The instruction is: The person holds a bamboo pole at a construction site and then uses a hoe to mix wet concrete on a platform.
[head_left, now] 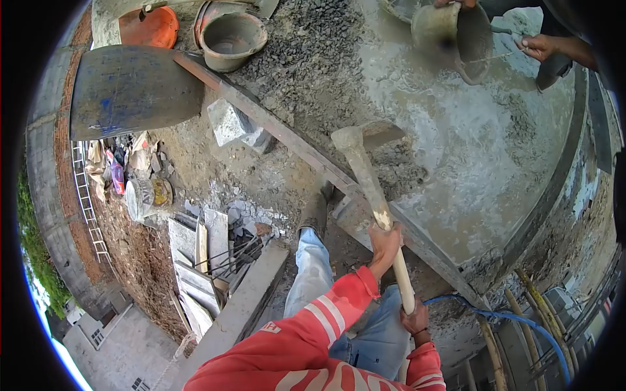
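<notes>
A hoe with a pale wooden handle reaches forward from my body. Farther up the handle, my left hand is wrapped round it, while my right hand grips it close to the butt end. The mud-caked hoe blade is over the edge of a heap of grey gravelly mix, beside wet cement slurry. Below the blade, the handle crosses above a long wooden board that borders the mixing area. Whether the blade touches the mix I cannot tell.
At the top right, another person's hand is beside a tilted bucket. Dirty buckets, an orange basin and a dark drum stand upper left. Concrete blocks, scrap boards and a blue hose lie around.
</notes>
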A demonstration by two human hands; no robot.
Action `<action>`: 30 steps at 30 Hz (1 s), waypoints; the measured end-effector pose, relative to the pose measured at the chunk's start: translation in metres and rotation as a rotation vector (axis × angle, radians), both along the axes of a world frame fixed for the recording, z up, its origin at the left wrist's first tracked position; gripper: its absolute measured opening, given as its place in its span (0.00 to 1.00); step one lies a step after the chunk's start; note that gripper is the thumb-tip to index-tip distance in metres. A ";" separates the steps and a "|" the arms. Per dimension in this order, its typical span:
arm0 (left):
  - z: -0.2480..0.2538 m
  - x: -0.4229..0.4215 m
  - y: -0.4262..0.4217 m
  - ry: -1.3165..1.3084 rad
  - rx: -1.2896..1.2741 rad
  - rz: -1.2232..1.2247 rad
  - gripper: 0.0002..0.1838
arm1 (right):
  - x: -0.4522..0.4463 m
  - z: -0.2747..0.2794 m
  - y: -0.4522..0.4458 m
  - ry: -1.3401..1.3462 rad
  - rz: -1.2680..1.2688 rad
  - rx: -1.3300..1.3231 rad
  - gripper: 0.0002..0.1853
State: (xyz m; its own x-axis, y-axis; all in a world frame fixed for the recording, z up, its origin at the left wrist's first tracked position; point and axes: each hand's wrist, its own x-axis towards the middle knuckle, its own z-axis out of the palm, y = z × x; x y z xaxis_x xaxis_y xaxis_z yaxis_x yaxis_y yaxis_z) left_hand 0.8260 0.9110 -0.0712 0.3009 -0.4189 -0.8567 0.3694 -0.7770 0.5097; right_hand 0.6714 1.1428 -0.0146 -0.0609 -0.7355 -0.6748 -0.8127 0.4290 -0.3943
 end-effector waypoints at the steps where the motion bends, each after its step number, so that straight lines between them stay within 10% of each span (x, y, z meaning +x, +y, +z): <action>1: 0.012 0.014 -0.011 0.005 -0.082 0.030 0.09 | 0.008 -0.013 -0.014 -0.009 0.035 -0.054 0.21; 8: 0.049 0.146 -0.221 -0.173 -0.745 0.199 0.11 | 0.124 -0.076 -0.287 -0.138 0.157 -0.473 0.25; 15: -0.184 0.149 -0.286 -0.505 -0.363 0.080 0.07 | 0.123 -0.111 -0.332 -0.049 0.161 -0.196 0.27; 20: -0.122 0.117 -0.187 -0.214 -0.257 -0.065 0.07 | 0.128 -0.057 -0.241 0.043 0.029 0.066 0.27; 26: -0.078 0.056 -0.050 -0.479 -0.090 -0.280 0.08 | 0.092 -0.057 -0.097 0.186 -0.078 0.095 0.26; 30: 0.048 0.085 -0.108 -0.095 -0.467 0.121 0.12 | 0.095 -0.080 -0.151 -0.057 0.002 -0.462 0.18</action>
State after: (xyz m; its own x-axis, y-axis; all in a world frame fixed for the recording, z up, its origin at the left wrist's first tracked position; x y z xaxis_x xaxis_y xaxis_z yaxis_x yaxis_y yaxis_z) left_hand 0.9112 0.8030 -0.0227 0.4386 -0.7090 -0.5523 0.3783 -0.4118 0.8290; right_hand 0.7661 0.9915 -0.0943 -0.0310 -0.9600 -0.2783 -0.7848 0.1958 -0.5880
